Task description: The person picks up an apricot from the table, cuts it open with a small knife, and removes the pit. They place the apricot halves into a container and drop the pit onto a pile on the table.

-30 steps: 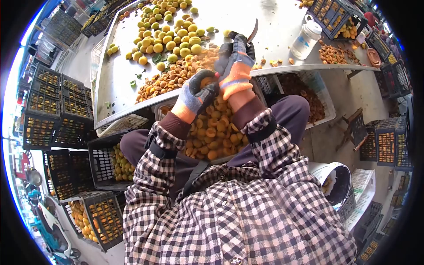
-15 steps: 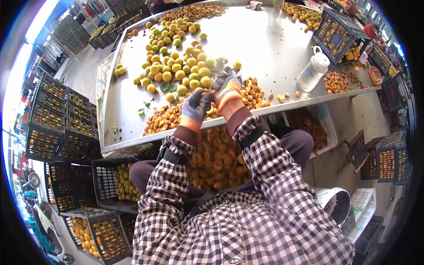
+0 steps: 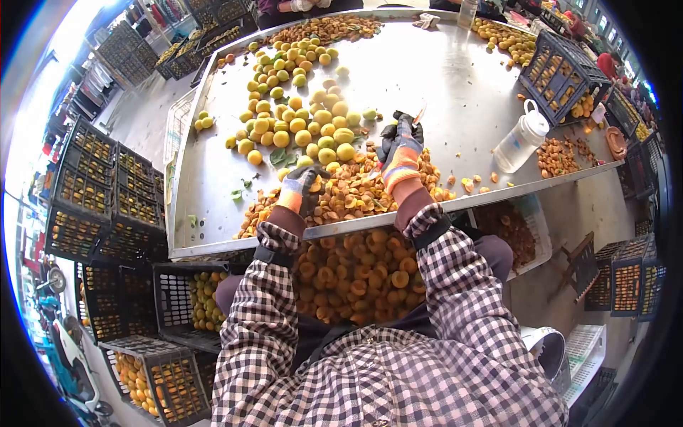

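My left hand (image 3: 302, 188), in a grey and orange glove with dark fingers, is curled round an apricot half (image 3: 315, 185) at the table's near side. To its right, my right hand (image 3: 402, 148), in a similar glove, grips what looks like a small knife (image 3: 420, 114); its thin, pale end sticks up past the fingers. Under and between both hands lies a heap of cut apricot pieces (image 3: 348, 196). Whole yellow-green apricots (image 3: 299, 127) are spread just beyond. Below the table edge, between my knees, many apricot halves (image 3: 359, 274) fill a container whose walls are mostly hidden.
The metal table (image 3: 455, 92) has a raised rim. A clear bottle (image 3: 521, 139) with a white lid stands at the right, near a tipped dark crate (image 3: 562, 75) of apricots. Stacked crates (image 3: 82, 188) line the left. Another person's gloved hands (image 3: 302, 4) show at the far edge.
My hands, close together before, have moved apart: the left toward the near heap, the right to the right. The camera view has shifted slightly.
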`<state>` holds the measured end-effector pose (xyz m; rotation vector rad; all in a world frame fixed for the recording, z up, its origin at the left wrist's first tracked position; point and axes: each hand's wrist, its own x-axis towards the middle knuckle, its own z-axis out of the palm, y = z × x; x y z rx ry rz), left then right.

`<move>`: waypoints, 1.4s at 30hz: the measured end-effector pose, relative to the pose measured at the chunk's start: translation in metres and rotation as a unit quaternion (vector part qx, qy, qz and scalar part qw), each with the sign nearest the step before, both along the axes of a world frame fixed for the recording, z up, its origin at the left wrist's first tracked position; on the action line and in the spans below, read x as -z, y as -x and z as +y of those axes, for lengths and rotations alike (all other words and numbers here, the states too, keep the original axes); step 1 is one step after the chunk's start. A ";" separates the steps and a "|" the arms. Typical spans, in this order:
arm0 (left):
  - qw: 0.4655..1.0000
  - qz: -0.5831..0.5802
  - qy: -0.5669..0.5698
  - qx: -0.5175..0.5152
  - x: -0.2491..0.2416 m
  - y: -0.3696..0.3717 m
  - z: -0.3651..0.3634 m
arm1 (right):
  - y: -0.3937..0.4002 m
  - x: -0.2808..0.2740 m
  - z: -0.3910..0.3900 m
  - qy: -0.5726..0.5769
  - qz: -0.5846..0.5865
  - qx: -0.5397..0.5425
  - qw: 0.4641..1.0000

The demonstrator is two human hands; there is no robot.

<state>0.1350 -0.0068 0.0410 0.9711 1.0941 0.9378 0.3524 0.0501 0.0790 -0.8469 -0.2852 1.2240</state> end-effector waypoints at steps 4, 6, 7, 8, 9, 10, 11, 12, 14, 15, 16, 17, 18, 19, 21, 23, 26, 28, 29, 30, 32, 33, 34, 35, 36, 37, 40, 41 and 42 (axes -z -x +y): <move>0.995 0.076 -0.063 0.012 -0.002 -0.009 -0.015 | -0.008 -0.005 -0.011 -0.013 -0.033 -0.057 0.998; 0.984 0.149 -0.036 0.090 -0.033 -0.017 -0.044 | -0.013 -0.007 -0.010 -0.025 -0.052 -0.094 0.994; 0.984 0.117 -0.081 0.110 -0.023 -0.021 -0.057 | -0.015 -0.006 -0.008 -0.030 -0.071 -0.108 0.991; 0.960 0.158 -0.148 0.178 -0.014 -0.023 -0.064 | -0.015 -0.005 -0.005 -0.035 -0.089 -0.124 0.988; 0.975 0.131 -0.064 0.165 -0.029 -0.032 -0.086 | -0.016 -0.003 -0.003 -0.047 -0.111 -0.141 0.983; 0.975 0.117 -0.038 0.185 -0.018 -0.036 -0.094 | -0.016 -0.005 -0.002 -0.046 -0.125 -0.159 0.978; 0.976 0.104 -0.004 0.190 -0.014 -0.040 -0.101 | -0.015 -0.005 0.001 -0.036 -0.131 -0.172 0.976; 0.969 0.122 -0.063 0.206 0.021 -0.040 -0.104 | -0.013 -0.004 0.006 -0.025 -0.138 -0.185 0.973; 0.956 0.154 -0.124 0.217 0.059 -0.046 -0.113 | -0.008 0.009 0.019 -0.040 -0.143 -0.188 0.971; 0.932 0.193 -0.198 0.233 0.084 -0.049 -0.117 | -0.002 0.007 0.026 -0.029 -0.168 -0.196 0.966; 0.923 0.225 -0.185 0.250 0.097 -0.053 -0.123 | 0.004 0.004 0.032 -0.017 -0.195 -0.204 0.959; 0.925 0.226 -0.146 0.267 0.100 -0.055 -0.125 | 0.011 0.005 0.037 -0.007 -0.210 -0.210 0.955; 0.933 0.193 -0.100 0.287 0.115 -0.057 -0.129 | 0.020 0.003 0.043 -0.007 -0.212 -0.215 0.953; 0.910 0.246 -0.104 0.316 0.131 -0.058 -0.135 | 0.028 0.001 0.049 -0.010 -0.251 -0.259 0.932; 0.879 0.316 -0.104 0.343 0.123 -0.058 -0.138 | 0.048 -0.005 0.060 -0.028 -0.333 -0.318 0.887; 0.878 0.327 -0.093 0.337 0.105 -0.056 -0.141 | 0.069 0.009 0.082 -0.092 -0.389 -0.364 0.841; 0.873 0.358 -0.075 0.323 0.053 -0.042 -0.128 | 0.100 0.038 0.121 -0.197 -0.510 -0.363 0.755; 0.934 0.179 -0.135 0.278 0.018 -0.025 -0.116 | 0.118 0.042 0.133 -0.203 -0.541 -0.381 0.722; 0.944 0.153 -0.160 0.245 -0.007 -0.014 -0.104 | 0.125 0.054 0.148 -0.232 -0.576 -0.369 0.691; 0.951 0.125 -0.185 0.214 -0.032 -0.003 -0.088 | 0.131 0.063 0.163 -0.228 -0.576 -0.372 0.691; 0.948 0.190 -0.210 0.143 -0.063 0.016 -0.058 | 0.144 0.069 0.188 -0.174 -0.676 -0.323 0.639; 0.959 0.168 -0.214 0.086 -0.066 0.022 -0.042 | 0.149 0.061 0.193 -0.179 -0.708 -0.278 0.624; 0.965 0.145 -0.218 0.031 -0.068 0.027 -0.028 | 0.154 0.050 0.201 -0.199 -0.700 -0.277 0.628; 0.953 0.158 -0.257 -0.015 -0.060 0.031 -0.016 | 0.161 0.043 0.209 -0.163 -0.730 -0.276 0.603; 0.947 0.182 -0.260 -0.042 -0.062 0.035 -0.008 | 0.171 0.032 0.215 -0.126 -0.759 -0.273 0.577; 0.941 0.194 -0.271 -0.063 -0.058 0.036 -0.003 | 0.179 0.023 0.218 -0.102 -0.782 -0.288 0.544; 0.937 0.187 -0.283 -0.083 -0.039 0.038 0.001 | 0.213 0.025 0.235 -0.092 -0.833 -0.295 0.458; 0.952 0.140 -0.260 -0.078 -0.030 0.038 0.002 | 0.221 0.037 0.243 -0.077 -0.858 -0.293 0.416; 0.952 0.142 -0.260 -0.081 -0.028 0.041 0.004 | 0.224 0.043 0.244 -0.083 -0.860 -0.318 0.390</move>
